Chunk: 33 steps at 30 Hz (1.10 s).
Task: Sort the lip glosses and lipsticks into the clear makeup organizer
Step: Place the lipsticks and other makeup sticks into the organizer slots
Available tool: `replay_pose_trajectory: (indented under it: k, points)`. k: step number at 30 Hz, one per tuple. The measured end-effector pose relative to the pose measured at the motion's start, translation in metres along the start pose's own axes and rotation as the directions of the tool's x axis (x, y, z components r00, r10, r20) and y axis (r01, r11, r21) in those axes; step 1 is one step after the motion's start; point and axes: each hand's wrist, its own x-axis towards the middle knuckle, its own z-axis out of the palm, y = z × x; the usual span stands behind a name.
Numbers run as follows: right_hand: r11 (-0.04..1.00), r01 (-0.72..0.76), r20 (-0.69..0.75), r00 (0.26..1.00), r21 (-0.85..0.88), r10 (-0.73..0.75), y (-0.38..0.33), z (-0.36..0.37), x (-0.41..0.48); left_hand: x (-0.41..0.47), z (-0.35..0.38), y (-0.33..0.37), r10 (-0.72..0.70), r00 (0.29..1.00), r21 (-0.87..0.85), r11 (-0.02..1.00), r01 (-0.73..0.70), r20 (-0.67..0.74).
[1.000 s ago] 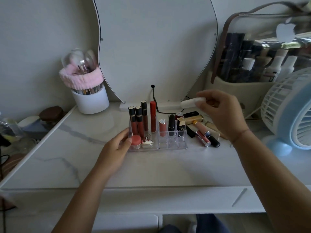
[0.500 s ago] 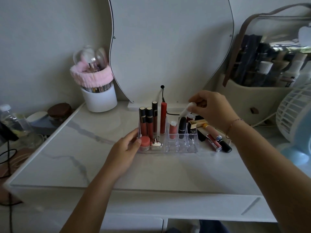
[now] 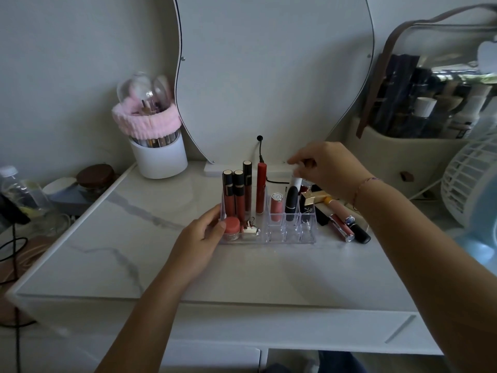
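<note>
white tube [image 3: 296, 182]: likely light, stiff, slick; right hand [image 3: 330, 168] pinches its top
organizer [image 3: 282, 236]: rigid; left hand [image 3: 200, 238] grips its end

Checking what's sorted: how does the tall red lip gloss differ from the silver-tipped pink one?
The red lip gloss stands upright in the organizer; the pink gloss lies on the table outside it. The red one is all red; the pink one has a silver tip. Both are slim tubes.

Grey-veined white marble tabletop [image 3: 134, 251]. Clear organizer [image 3: 285, 240]. Brick-red lip glosses [image 3: 234, 200], black caps. Black lipstick [image 3: 291, 204]. White tube [image 3: 296, 182]. Pink headband [image 3: 146, 125], white cup [image 3: 161, 160]. Pale blue fan [image 3: 480, 247].
</note>
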Motion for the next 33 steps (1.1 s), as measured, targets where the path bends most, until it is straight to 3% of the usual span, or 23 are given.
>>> replay_pose_trajectory:
  k: [12,17,33]
  points:
    - [0.990,-0.025,-0.053,0.998,0.142,0.033,-0.007,0.008,0.003,0.000,-0.001,0.002,-0.002,1.000,0.001,1.000,0.002,-0.005]
    - [0.997,-0.049,0.111,0.993,0.058,0.042,-0.006,0.022,0.009,-0.001,-0.001,0.003,-0.010,1.000,-0.004,1.000,0.010,-0.003]
    - [0.960,-0.224,0.328,0.931,0.170,0.159,0.003,0.021,0.032,-0.001,-0.002,0.006,-0.028,1.000,0.032,0.999,0.028,0.003]
